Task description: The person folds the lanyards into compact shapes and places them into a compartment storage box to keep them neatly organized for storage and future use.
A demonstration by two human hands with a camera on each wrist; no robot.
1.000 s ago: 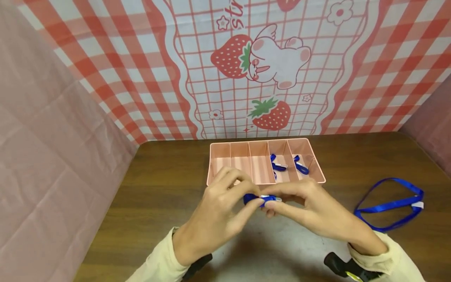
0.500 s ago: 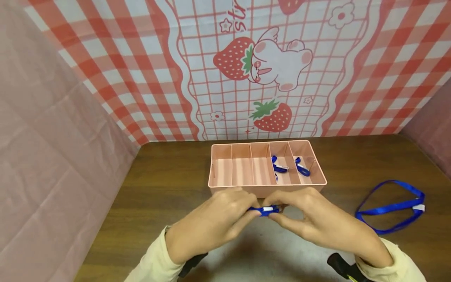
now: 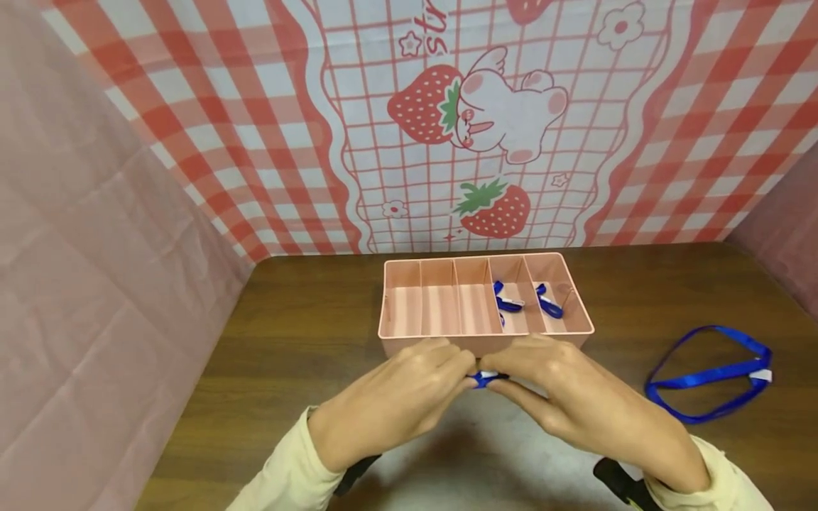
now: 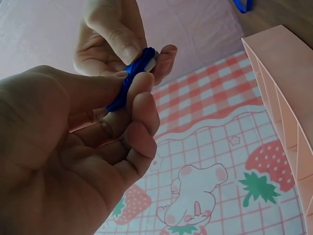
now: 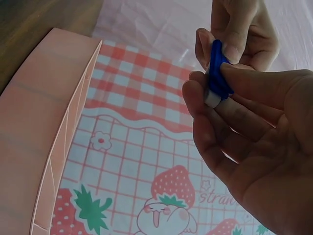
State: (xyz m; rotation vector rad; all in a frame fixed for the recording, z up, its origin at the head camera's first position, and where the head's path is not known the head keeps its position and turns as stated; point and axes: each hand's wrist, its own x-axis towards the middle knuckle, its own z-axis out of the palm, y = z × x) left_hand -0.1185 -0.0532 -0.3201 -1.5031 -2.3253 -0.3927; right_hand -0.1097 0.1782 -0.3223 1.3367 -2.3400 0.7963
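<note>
A blue lanyard [image 3: 483, 382], folded into a small bundle with a white fitting on it, is held between both hands in front of the box. My left hand [image 3: 393, 390] pinches its left end between thumb and index finger. From the other side, my right hand [image 3: 575, 397] pinches the right end the same way. Both wrist views show the blue strap [image 4: 133, 78] layered in a thick, narrow stack, the white part [image 5: 213, 99] along one side. Fingertips cover much of the bundle in the head view.
Behind the hands stands a pink divided box [image 3: 441, 336]. Its two right compartments hold folded blue lanyards [image 3: 510, 306], each with a white piece. An unfolded blue lanyard [image 3: 718, 371] with a white tag lies looped on the wooden table [image 3: 287, 341] at right.
Both hands have come down a little, uncovering the box's front edge. The left fingers have closed in from a wider spread, and the folded lanyard has turned between the hands; less of it shows.
</note>
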